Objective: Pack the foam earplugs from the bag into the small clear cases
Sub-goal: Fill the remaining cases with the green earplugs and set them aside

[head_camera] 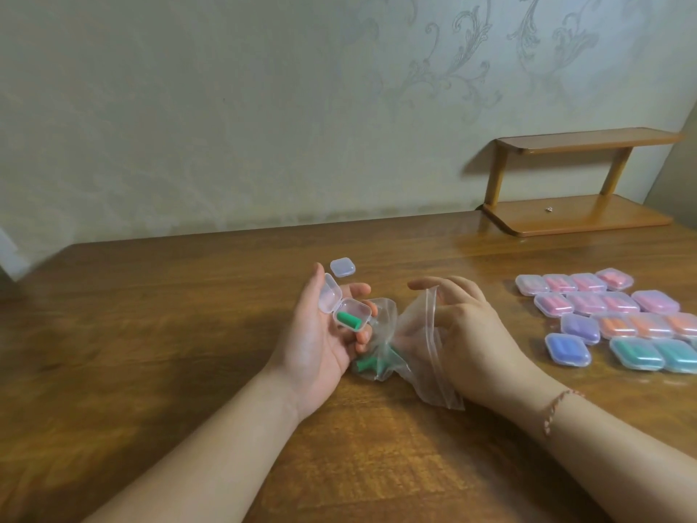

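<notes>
My left hand lies palm up and holds a small clear case with its lid swung open; one green earplug lies inside. To its right, a clear zip bag rests on the table with a few green earplugs in its lower corner. My right hand hovers at the bag's mouth, fingers curled around the zip edge. Whether those fingers pinch an earplug is hidden. An empty closed case sits just beyond my left hand.
Several filled closed cases, pink, orange, purple, blue and teal, lie in rows at the right. A small two-tier wooden shelf stands at the back right against the wall. The wooden table runs to the left.
</notes>
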